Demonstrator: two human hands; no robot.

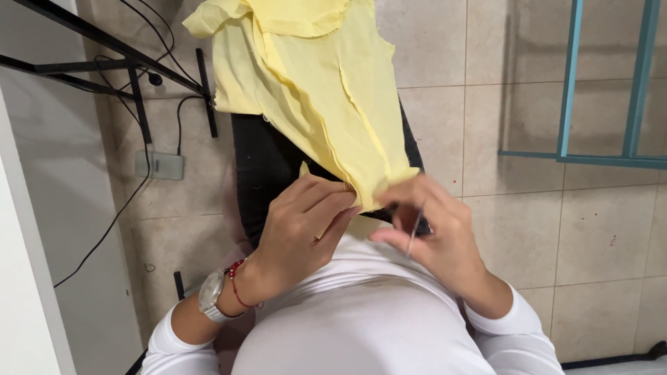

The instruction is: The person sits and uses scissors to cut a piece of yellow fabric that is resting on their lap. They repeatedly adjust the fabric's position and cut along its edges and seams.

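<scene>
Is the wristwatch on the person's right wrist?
No, the silver wristwatch sits on the wrist of the left hand, beside a red bead bracelet; the right hand wrist shows only a white sleeve.

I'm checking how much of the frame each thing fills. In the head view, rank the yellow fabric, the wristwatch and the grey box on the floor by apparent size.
1. yellow fabric, by far.
2. grey box.
3. wristwatch; close to the box, and nearer the camera, so unsure.
</scene>
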